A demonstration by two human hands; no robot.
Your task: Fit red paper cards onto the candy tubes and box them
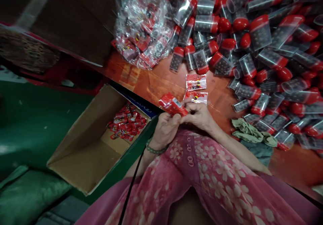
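A red wrapped piece with a white barcode label (pixel 174 104) is held between both hands in front of the apron. My left hand (pixel 166 129), with a green bead bracelet at its wrist, pinches its lower edge. The fingers of my right hand (pixel 198 115) close on its right end. Just above my right hand, two flat red printed sachets (pixel 196 82) lie on the orange-brown table (pixel 153 80), the lower one partly covered by the fingers.
Clear tubes with red caps (pixel 222 63) are heaped across the table's right. A clear plastic bag of red sachets (pixel 142 33) lies at its upper left. Below the edge, an open cardboard box (pixel 83 164) holds red packets (pixel 127 122). Greenish cloth (pixel 247 130) lies right.
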